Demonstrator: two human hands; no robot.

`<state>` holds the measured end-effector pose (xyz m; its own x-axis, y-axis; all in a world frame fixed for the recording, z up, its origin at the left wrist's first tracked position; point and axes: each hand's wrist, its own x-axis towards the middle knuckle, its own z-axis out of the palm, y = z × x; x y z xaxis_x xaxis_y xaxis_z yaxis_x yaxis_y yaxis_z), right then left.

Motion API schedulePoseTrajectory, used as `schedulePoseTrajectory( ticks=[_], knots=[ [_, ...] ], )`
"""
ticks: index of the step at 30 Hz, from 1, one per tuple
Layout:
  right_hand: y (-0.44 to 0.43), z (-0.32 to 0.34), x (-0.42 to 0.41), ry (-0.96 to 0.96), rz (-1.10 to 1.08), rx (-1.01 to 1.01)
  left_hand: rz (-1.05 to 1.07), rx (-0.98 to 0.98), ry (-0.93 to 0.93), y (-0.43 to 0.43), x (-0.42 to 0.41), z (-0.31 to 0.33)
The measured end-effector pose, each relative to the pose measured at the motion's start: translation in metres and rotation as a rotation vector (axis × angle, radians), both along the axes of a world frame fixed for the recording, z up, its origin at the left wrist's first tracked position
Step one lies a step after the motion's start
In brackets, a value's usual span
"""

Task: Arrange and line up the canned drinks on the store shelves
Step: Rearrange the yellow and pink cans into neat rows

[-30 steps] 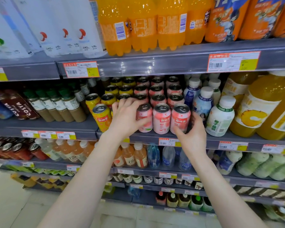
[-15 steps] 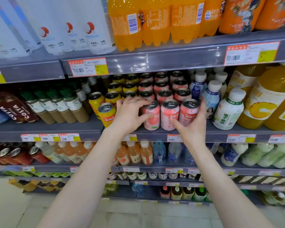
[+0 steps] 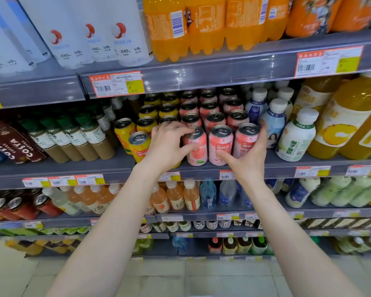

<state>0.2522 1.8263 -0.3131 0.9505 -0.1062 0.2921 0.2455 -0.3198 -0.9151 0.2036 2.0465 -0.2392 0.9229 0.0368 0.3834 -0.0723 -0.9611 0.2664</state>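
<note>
Reference for us was the middle pink can [image 3: 220, 146], which stood upright at the front edge of the grey shelf [image 3: 58, 168].

Far left of it we logged brown Costa bottles [image 3: 15, 144], then green-capped bottles [image 3: 73, 138] in rows running back. Nearer left, the yellow cans [image 3: 140, 146] stood in files, and the front one sat further forward than the one beside it.

Directly left of the reference was the left hand [image 3: 167, 144]. Its fingers were curled over the top rim of the left pink can [image 3: 197, 151] and its thumb was on the front face, so it had a full grip on that can. That can stood upright against the reference can (it showed a peach picture, where the reference showed text).

Behind the reference, more pink cans ran back in three files.

Right of it, and touching it, stood the right pink can [image 3: 244, 142]. The right hand [image 3: 252, 156] was spread wide. Its fingers lay flat up the far side of that can and its thumb stretched across the low front of the reference can. We read that as pressing, not wrapping.

Further right we saw a white bottle [image 3: 296, 138] with a green label. Far right stood big juice bottles [image 3: 341, 125], one with a pineapple-slice label.
</note>
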Motion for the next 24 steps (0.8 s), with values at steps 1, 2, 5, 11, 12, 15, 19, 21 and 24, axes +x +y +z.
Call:
schedulePoseTrajectory(
  ticks=[1, 2, 5, 11, 12, 15, 19, 21, 24],
  knots=[
    [0.000, 0.000, 0.000, 0.004, 0.005, 0.001, 0.003, 0.008, 0.000, 0.000, 0.000, 0.000],
    [0.000, 0.000, -0.001, 0.008, 0.014, 0.004, 0.006, 0.014, 0.001, 0.000, 0.000, 0.000],
    [-0.006, -0.002, 0.000, 0.035, 0.077, 0.046, 0.023, -0.001, 0.000, 0.001, 0.000, 0.000],
    [-0.033, -0.009, 0.007, 0.144, 0.149, 0.034, 0.023, 0.019, -0.014, -0.008, 0.002, 0.000],
    [-0.035, -0.010, 0.009, 0.142, 0.147, 0.023, 0.019, 0.019, -0.025, -0.013, 0.003, 0.001],
    [-0.034, -0.010, 0.011, 0.138, 0.145, 0.008, -0.030, 0.066, 0.000, -0.038, 0.009, 0.002],
    [-0.033, -0.011, 0.009, 0.123, 0.141, 0.001, -0.051, 0.136, 0.028, -0.061, 0.022, 0.004],
    [-0.034, -0.012, 0.010, 0.123, 0.137, -0.008, -0.054, 0.147, 0.038, -0.061, 0.027, 0.007],
    [-0.032, -0.011, 0.008, 0.126, 0.141, -0.013, -0.055, 0.135, 0.054, -0.056, 0.029, 0.008]
  ],
)
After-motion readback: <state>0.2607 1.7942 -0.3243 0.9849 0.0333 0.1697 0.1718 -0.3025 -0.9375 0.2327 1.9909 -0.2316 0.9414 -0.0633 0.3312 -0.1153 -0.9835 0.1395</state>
